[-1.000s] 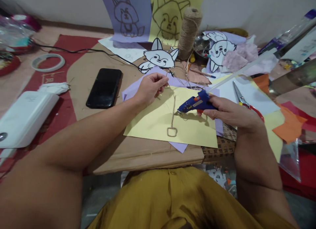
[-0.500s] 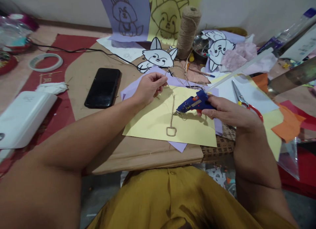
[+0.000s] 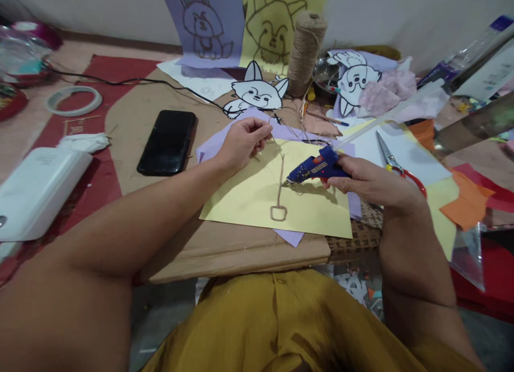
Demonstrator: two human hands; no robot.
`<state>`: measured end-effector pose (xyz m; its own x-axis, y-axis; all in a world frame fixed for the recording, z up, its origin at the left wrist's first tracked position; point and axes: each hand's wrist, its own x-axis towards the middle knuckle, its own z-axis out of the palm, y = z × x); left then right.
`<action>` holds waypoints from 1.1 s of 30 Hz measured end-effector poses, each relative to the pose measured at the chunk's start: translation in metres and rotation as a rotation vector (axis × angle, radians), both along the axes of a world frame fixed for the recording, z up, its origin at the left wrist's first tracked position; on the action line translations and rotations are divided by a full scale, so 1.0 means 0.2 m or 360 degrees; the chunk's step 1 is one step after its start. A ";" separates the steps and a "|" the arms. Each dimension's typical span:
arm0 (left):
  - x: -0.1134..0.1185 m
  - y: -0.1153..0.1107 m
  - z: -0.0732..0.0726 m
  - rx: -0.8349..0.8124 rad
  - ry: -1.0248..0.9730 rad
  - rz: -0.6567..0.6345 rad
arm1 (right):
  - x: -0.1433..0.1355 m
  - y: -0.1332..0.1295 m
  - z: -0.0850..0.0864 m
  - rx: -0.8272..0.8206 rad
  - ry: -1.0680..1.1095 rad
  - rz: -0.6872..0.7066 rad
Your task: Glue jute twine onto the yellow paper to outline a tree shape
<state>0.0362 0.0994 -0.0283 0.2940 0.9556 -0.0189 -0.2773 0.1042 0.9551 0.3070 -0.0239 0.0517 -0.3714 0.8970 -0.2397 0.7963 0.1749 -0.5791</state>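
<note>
On a yellow sheet of paper point(image 3: 236, 203), brown twine forms a small square with a straight line rising from it. My left hand point(image 3: 249, 139) pinches a loose length of twine point(image 3: 275, 142) above the sheet, left of the line's upper end. In my right hand point(image 3: 373, 179) is a blue hot glue gun point(image 3: 315, 167), a long clear glue stick point(image 3: 389, 115) jutting from its back. Its nozzle points left and sits close beside the twine line; whether it touches cannot be made out. Purple paper point(image 3: 291, 237) lies under the yellow sheet.
A phone point(image 3: 167, 143) lies left of the sheet, with a tape roll point(image 3: 74, 101) farther off. Scissors point(image 3: 395, 163) rest at the right. Behind stand a twine spool point(image 3: 307, 53) and a fox cutout point(image 3: 259, 91). A black cord point(image 3: 132, 81) crosses the cardboard.
</note>
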 end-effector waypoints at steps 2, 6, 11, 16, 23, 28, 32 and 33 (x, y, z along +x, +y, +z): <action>0.00 0.00 0.00 0.0004 -0.0002 0.0001 | 0.00 0.00 0.01 -0.0004 0.0017 0.0000; 0.00 0.00 -0.01 0.0011 -0.0011 0.0009 | 0.00 0.00 0.01 0.0004 0.0060 -0.0003; 0.00 0.00 -0.01 0.0004 -0.0007 0.0007 | 0.01 0.00 -0.01 0.0002 0.0051 -0.0002; 0.00 0.00 0.00 0.0002 -0.0017 0.0002 | 0.01 0.00 -0.02 0.0016 0.0029 0.0027; 0.00 0.00 0.00 0.0017 -0.0006 -0.0002 | 0.00 -0.01 0.02 0.0034 0.0031 -0.0002; 0.00 0.00 0.00 0.0019 0.0018 0.0004 | 0.01 -0.01 0.03 0.0041 -0.0016 -0.0037; 0.00 -0.01 0.00 0.0007 0.0037 0.0014 | 0.01 -0.01 0.04 0.0026 -0.0040 -0.0051; 0.00 -0.01 0.01 0.0005 0.0040 0.0019 | 0.01 -0.01 0.04 0.0024 -0.0041 -0.0051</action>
<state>0.0365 0.0980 -0.0271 0.2824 0.9590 -0.0232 -0.2544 0.0981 0.9621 0.3092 -0.0252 0.0593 -0.3360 0.9121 -0.2350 0.8163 0.1575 -0.5558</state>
